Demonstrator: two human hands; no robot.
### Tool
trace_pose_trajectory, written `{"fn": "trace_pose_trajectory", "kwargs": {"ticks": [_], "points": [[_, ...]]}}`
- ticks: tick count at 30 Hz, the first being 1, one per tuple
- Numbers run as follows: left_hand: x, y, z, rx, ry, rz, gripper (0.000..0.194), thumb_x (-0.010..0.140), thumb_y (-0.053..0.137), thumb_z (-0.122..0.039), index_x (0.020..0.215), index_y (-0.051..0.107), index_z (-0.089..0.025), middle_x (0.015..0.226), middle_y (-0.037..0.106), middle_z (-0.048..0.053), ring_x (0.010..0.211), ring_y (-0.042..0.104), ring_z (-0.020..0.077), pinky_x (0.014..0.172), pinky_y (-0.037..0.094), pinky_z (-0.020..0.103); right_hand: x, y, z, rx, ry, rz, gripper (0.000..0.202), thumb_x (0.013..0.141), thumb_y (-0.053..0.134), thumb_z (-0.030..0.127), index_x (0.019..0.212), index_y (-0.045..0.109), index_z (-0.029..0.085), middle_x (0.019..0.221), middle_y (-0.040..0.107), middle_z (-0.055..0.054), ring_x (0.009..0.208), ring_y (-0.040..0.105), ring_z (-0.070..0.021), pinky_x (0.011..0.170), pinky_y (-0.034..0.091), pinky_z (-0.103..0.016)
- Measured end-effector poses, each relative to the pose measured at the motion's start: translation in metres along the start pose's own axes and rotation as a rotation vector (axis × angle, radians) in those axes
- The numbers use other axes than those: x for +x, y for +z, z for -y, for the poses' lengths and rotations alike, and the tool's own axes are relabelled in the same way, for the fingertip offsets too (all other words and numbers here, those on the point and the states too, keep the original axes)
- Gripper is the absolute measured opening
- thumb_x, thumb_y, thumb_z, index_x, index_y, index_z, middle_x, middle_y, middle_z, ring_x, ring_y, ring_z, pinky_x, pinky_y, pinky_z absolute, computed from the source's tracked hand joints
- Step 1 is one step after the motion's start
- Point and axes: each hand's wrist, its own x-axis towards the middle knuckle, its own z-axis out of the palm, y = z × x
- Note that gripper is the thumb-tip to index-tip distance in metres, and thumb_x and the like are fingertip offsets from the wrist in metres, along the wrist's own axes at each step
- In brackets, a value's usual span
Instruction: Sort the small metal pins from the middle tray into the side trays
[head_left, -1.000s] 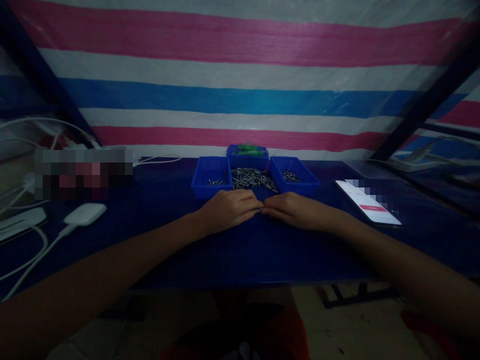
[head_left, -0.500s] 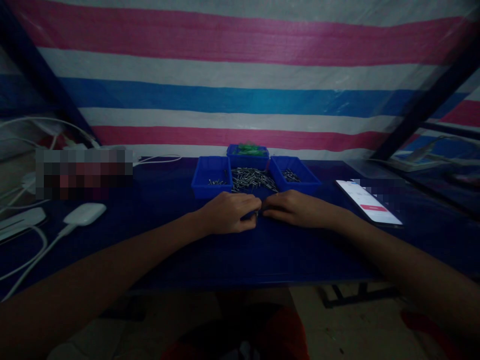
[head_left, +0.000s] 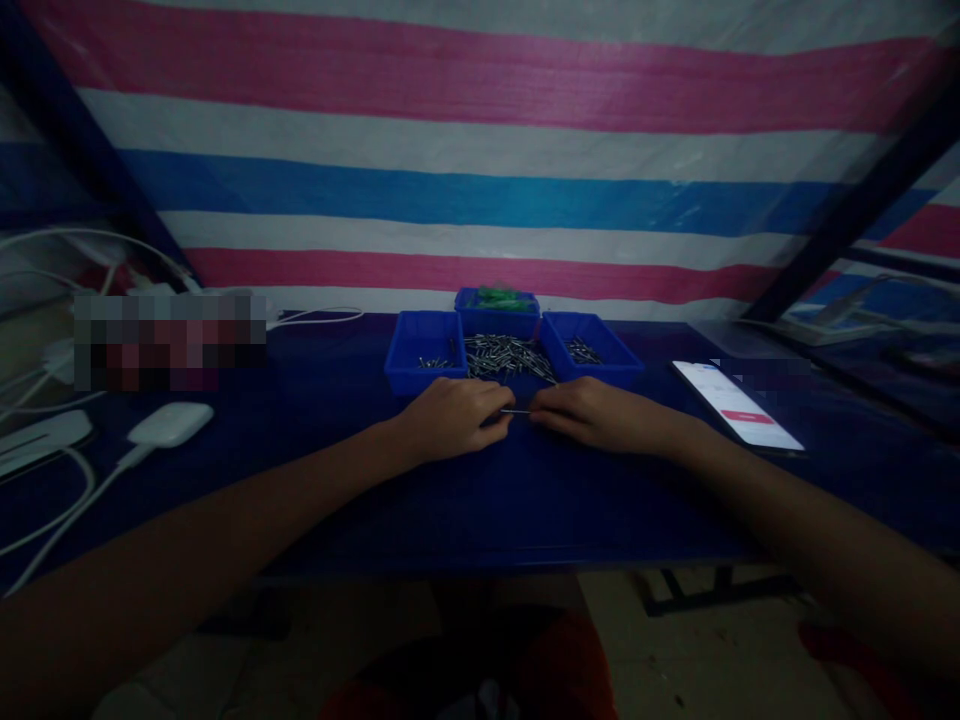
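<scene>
Between my fingertips a thin metal rod (head_left: pixel 516 411) lies level, one end in each hand. My left hand (head_left: pixel 456 418) pinches its left end with thumb and fingers. Closed on the right end is my right hand (head_left: pixel 589 413). Just beyond the hands a heap of similar thin metal pieces (head_left: pixel 506 354) is spread on the dark blue table (head_left: pixel 487 510). To its left stands a blue bin (head_left: pixel 426 378) with a few such pieces, and to its right another blue bin (head_left: pixel 611 374) holding some too. The exact kind of piece is too small to make out.
Behind the heap is a third blue bin (head_left: pixel 497 322) with green items (head_left: pixel 496 298). A lit phone (head_left: pixel 739 405) lies at the right. On the left are a white charger (head_left: pixel 171 425) and white cables (head_left: pixel 94 490). A striped sheet (head_left: pixel 450 200) hangs behind the table.
The hands have moved slightly apart, and the metal rod now spans level between them; before, a small metal piece showed upright at the left fingertips.
</scene>
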Motion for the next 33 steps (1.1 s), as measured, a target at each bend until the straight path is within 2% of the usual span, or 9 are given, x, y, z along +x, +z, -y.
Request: {"fn": "trace_pose_trajectory", "kwargs": {"ticks": [6,11,26,33], "points": [[-0.0001,0.0003,-0.0002,0.017,-0.046,0.045,0.017,0.083,0.043,-0.029,0.082,0.055,-0.016,0.074,0.06,0.0,0.07,0.058,0.0117,0.061,0.04,0.022,0.0001,-0.0018,0.0024,-0.033,0.005,-0.018,0.025,0.09,0.035,0.028,0.082,0.053,0.015,0.068,0.054,-0.001,0.06,0.051,-0.0094,0.059,0.036,-0.023],[0.0006,-0.0024,-0.0015,0.014,-0.051,0.061,0.018,0.084,0.04,-0.026,0.08,0.055,-0.016,0.073,0.06,0.0,0.069,0.057,0.0115,0.061,0.04,0.023,-0.0001,-0.0031,0.0013,-0.032,0.024,-0.029,0.024,0.09,0.035,0.028,0.084,0.054,0.015,0.069,0.055,-0.001,0.061,0.051,-0.01,0.059,0.037,-0.024],[0.0,-0.0013,0.0024,0.036,-0.026,0.036,0.011,0.082,0.045,-0.023,0.081,0.052,-0.016,0.073,0.057,-0.001,0.062,0.054,0.009,0.053,0.036,0.021,0.0002,0.0013,-0.001,-0.032,0.008,-0.008,0.021,0.089,0.037,0.028,0.087,0.054,0.016,0.073,0.056,-0.001,0.063,0.052,-0.0098,0.06,0.037,-0.023],[0.0003,-0.0009,0.0015,0.037,-0.043,0.064,0.008,0.081,0.046,-0.023,0.08,0.051,-0.017,0.068,0.056,-0.003,0.059,0.053,0.0091,0.051,0.033,0.021,-0.0001,-0.0002,0.0004,-0.012,0.01,-0.009,0.019,0.088,0.038,0.027,0.09,0.054,0.016,0.075,0.058,-0.003,0.065,0.053,-0.0107,0.061,0.037,-0.024]]}}
